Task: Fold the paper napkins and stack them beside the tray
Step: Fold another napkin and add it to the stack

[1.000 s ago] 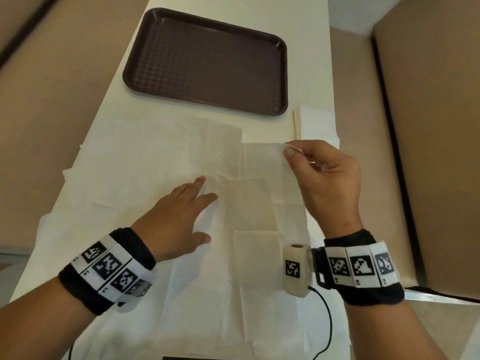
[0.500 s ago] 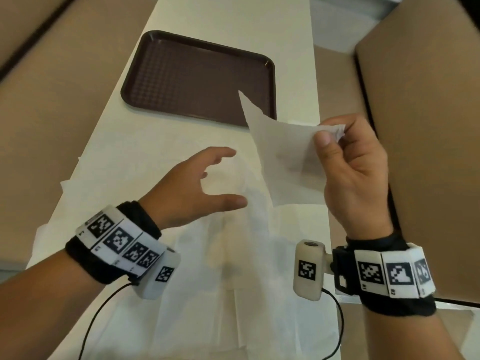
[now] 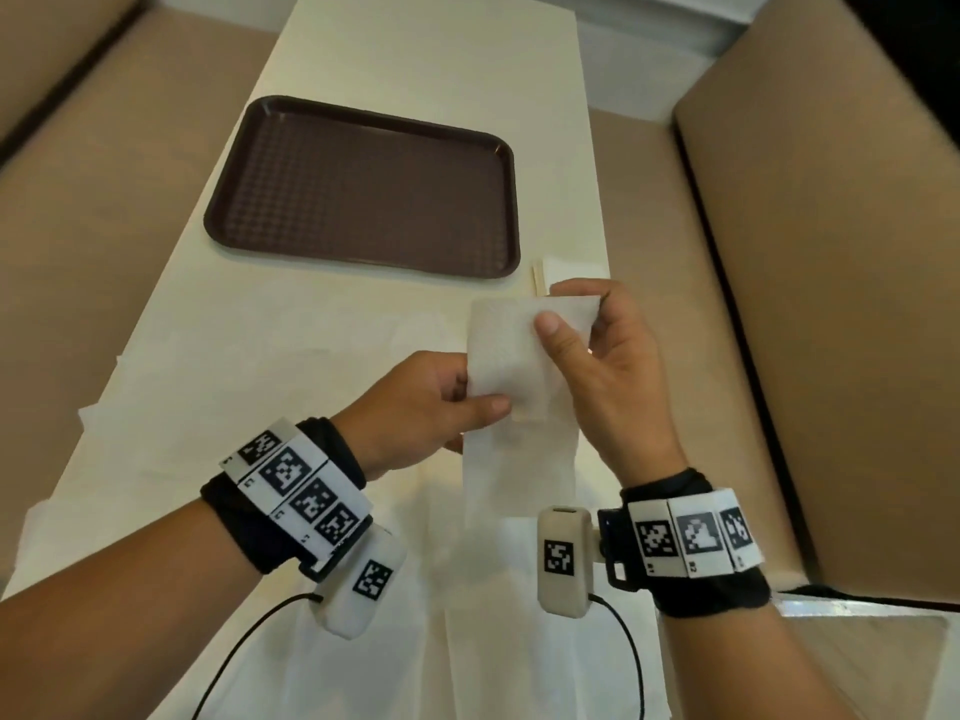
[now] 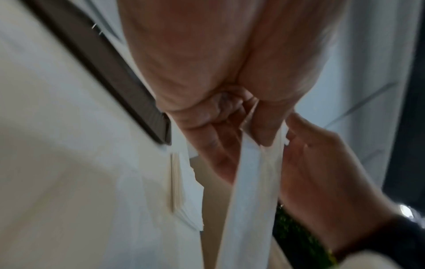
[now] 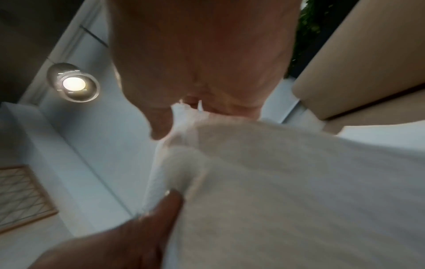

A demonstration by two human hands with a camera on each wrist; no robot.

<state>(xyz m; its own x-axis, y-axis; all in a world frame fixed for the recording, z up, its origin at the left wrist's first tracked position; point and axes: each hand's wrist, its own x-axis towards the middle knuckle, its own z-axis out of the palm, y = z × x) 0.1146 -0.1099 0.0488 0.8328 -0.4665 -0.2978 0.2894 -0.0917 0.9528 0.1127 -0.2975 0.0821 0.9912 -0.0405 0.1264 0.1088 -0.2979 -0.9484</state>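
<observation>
Tabletop holds a bare tray (image 3: 363, 189); both hands (image 3: 415, 407) (image 3: 608, 376) pinch one napkin (image 3: 511, 350).

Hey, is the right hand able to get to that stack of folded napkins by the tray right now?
Probably yes, for reach: the stack lies just past the right hand, beside the tray, with nothing between. But that hand and the left hand both pinch a napkin, so neither is free.

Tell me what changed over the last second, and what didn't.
The right hand lifted one napkin off the spread sheets and holds it in the air by its top edge. The left hand, which had been pressing flat on the sheets, came up and now pinches the napkin's lower left edge. The tray and the folded stack beside it have not moved.
</observation>
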